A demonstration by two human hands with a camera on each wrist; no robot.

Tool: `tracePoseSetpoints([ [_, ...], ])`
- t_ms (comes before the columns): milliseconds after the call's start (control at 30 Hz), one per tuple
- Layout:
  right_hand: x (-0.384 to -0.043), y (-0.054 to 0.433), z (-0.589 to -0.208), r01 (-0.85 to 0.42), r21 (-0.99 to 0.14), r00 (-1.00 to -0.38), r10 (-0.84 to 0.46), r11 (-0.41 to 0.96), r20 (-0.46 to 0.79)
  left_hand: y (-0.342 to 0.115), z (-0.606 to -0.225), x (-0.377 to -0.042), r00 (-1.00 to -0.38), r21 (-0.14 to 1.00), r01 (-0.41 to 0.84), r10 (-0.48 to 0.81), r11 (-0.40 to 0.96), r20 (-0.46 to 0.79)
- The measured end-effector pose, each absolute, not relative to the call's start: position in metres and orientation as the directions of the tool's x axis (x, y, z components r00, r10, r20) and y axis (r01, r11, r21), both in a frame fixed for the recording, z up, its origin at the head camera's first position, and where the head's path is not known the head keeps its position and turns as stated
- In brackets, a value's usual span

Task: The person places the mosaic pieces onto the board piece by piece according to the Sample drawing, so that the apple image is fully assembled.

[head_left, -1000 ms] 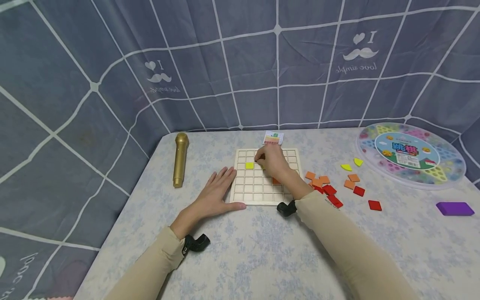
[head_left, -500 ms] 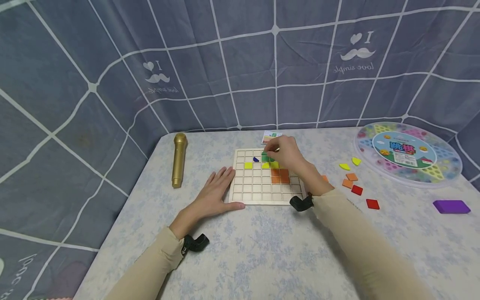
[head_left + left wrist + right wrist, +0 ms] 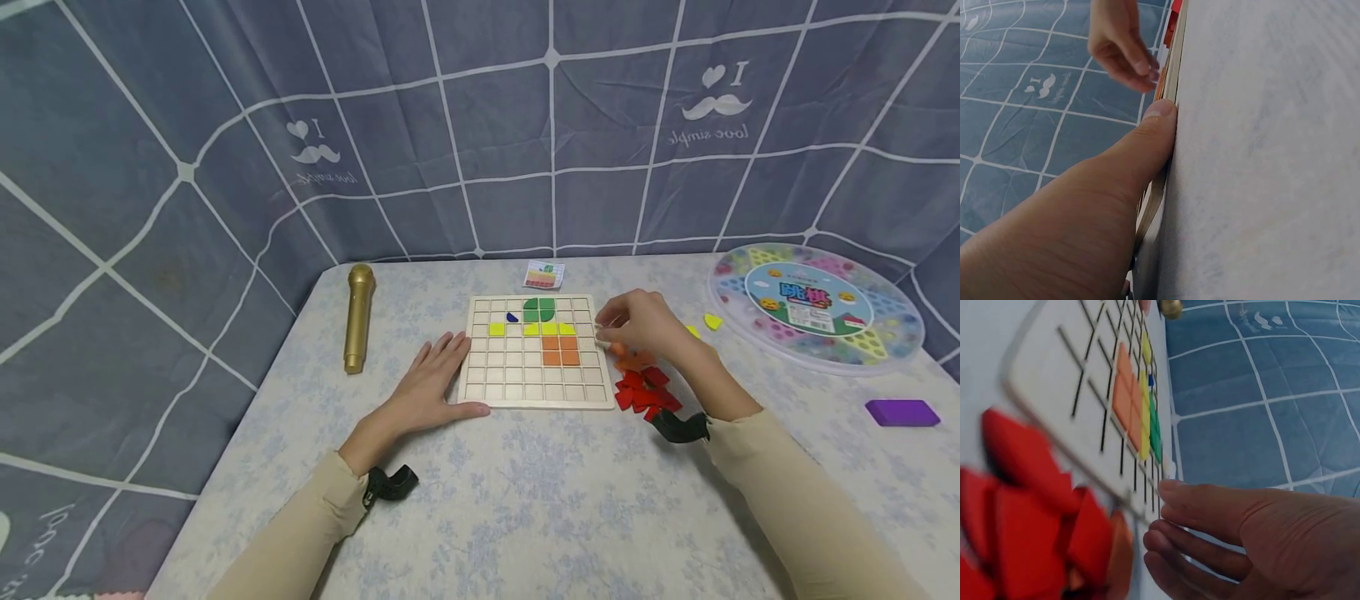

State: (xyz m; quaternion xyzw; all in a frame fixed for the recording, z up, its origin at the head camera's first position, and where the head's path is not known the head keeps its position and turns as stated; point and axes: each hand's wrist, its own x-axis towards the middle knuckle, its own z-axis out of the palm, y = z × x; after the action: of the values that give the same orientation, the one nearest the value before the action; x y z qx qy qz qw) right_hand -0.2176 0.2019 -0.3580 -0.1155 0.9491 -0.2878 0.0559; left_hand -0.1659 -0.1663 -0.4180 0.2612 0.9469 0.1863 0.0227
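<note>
A wooden grid board lies flat on the table. On it are green pieces, a row of yellow tiles and a block of orange tiles beneath. A small dark blue piece and a lone yellow square sit further left. My left hand rests spread at the board's left edge, its thumb against the near corner. Just off the right edge, my right hand hovers with loosely bent fingers; nothing shows between thumb and fingertips in the right wrist view.
Red tiles and orange tiles pile beside the board under my right hand. Yellow pieces lie beyond. A picture card is behind the board, a gold microphone left, a round game box and purple block right.
My right hand has moved from over the board's upper part to off its right edge, uncovering the green, yellow and orange pieces. The left hand has stayed in place.
</note>
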Motion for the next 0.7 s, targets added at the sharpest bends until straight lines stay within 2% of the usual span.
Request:
tracePoseSetpoints([
  [233, -0.206, 0.215, -0.369, -0.167, -0.535, -0.968, -0.24, 0.828, -0.068, -0.169, -0.42, -0.167, -0.863, 0.358, 0.486, 0.504, 0.798, 0.047],
  [700, -0.21, 0.202, -0.368, -0.331, -0.504, -0.939, -0.33, 0.797, 0.094, -0.167, -0.42, -0.167, -0.864, 0.362, 0.481, 0.501, 0.798, 0.043],
])
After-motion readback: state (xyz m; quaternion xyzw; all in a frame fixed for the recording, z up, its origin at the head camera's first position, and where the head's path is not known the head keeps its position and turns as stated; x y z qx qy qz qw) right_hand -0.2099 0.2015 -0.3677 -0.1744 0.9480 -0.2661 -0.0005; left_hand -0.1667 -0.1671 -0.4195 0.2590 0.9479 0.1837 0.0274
